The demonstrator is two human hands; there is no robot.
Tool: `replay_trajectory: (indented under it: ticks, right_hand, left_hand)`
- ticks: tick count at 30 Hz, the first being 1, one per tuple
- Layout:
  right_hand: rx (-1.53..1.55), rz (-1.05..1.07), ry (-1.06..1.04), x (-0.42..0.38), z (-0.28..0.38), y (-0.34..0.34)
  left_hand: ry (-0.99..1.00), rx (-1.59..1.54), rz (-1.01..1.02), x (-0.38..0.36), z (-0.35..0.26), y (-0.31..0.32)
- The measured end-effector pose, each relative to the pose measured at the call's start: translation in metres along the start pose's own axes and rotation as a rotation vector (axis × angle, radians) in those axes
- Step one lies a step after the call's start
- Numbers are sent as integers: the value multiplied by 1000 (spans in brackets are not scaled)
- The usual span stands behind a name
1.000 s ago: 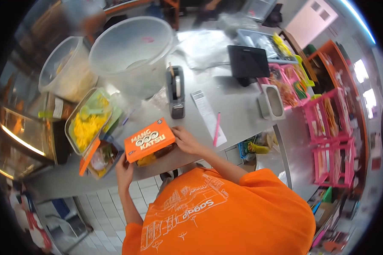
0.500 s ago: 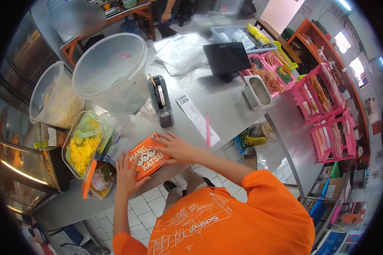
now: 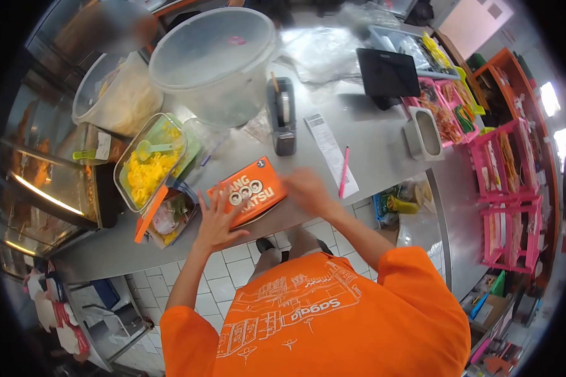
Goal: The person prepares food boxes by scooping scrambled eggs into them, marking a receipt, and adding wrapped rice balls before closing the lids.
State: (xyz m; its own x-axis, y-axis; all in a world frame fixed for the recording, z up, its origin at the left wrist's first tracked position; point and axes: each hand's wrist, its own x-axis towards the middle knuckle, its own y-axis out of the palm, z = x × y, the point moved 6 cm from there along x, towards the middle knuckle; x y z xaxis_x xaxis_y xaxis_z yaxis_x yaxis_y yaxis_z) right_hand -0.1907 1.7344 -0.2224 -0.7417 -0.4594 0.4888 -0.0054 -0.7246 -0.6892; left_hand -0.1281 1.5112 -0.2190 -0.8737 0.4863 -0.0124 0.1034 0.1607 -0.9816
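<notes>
A closed orange food box (image 3: 255,188) with white lettering lies on the steel counter in front of me. My left hand (image 3: 219,221) rests with spread fingers over the box's left end. Just off the right end is my right hand (image 3: 309,193), its fingers smeared by motion. Left of the box, an open box (image 3: 165,221) with an orange lid flap contains a wrapped item and some yellow food. Behind that stands a clear tub (image 3: 123,186) of yellow shredded food with a light green scoop (image 3: 151,149) in it.
A tape dispenser (image 3: 285,129), a printed receipt (image 3: 324,141) and a pink pen (image 3: 344,171) lie beyond the box. Large plastic tubs (image 3: 214,88) stand at the back left. A black tablet (image 3: 388,74), a metal container (image 3: 424,135) and pink baskets (image 3: 510,217) are on the right.
My right hand has come off the box's top and moved right. The left hand now reaches farther over the box. The whole view has shifted, so the counter items appear farther right.
</notes>
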Motion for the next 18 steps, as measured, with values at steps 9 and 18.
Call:
replay_trajectory:
  ticks: [9, 18]
  right_hand:
    - [775, -409, 1279, 54, -96, 7]
    - [895, -764, 783, 31, -74, 11]
  left_hand:
    - [-68, -201, -355, -4, -19, 26]
    - [-218, -269, -450, -6, -21, 34]
